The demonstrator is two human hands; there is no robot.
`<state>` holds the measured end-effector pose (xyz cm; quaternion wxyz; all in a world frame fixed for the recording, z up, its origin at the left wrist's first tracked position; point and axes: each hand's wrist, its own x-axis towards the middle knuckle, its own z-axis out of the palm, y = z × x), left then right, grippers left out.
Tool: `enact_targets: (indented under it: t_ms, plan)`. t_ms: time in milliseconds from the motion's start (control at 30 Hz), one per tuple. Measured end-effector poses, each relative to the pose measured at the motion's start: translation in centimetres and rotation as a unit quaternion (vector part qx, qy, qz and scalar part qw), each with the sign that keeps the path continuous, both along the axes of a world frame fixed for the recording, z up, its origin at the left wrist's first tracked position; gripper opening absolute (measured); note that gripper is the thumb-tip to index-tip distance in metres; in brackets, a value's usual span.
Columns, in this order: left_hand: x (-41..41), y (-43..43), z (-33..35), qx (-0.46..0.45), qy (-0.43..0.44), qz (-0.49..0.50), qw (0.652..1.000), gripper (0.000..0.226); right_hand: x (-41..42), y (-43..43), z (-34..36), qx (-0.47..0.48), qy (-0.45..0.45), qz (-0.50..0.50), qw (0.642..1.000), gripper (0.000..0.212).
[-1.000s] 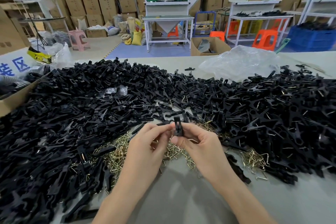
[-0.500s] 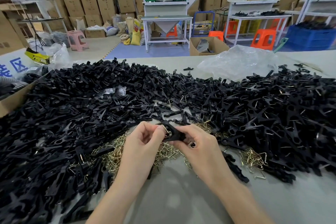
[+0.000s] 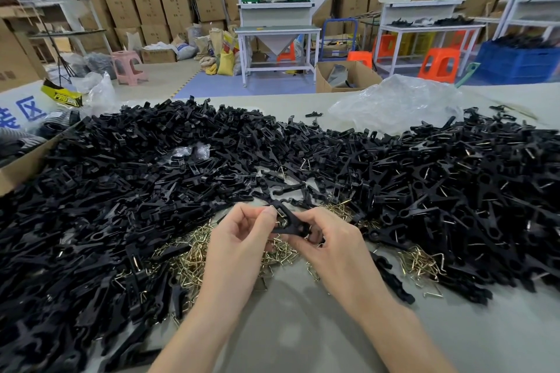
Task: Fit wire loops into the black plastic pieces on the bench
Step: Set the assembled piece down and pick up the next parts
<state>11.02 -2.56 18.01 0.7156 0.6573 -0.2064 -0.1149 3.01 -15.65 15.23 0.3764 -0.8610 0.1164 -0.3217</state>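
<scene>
Since a second ago the black piece (image 3: 292,225) has gone from standing upright to lying slanted between both hands, just above the surface (image 3: 303,327). Now the left hand (image 3: 239,239) pinches its upper end, right where a wire loop (image 3: 281,220) glints, and the right hand (image 3: 330,245) curls round the lower end. Can't tell if the loop's seated yet. My worry: springy wire in a fingertip pinch could pop free and vanish into the loose loops (image 3: 188,260) underneath.
</scene>
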Motion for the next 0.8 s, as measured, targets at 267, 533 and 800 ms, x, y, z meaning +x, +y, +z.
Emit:
enact_targets:
  t_ms: [267,533,800]
  plan:
    - [-0.3,-0.2,0.0,0.014,0.002,-0.016,1.0,0.016,-0.1,0.1,0.0,-0.008,-0.002,0.005,1.0,0.034]
    - [-0.6,-0.4,0.0,-0.024,0.083,-0.031,0.996,0.026,0.0,0.0,-0.2,-0.027,0.0,0.004,1.0,0.033]
    - [1.1,0.5,0.2,-0.042,0.202,-0.173,0.963,0.011,-0.3,-0.1,0.4,0.01,-0.009,0.047,0.999,0.028]
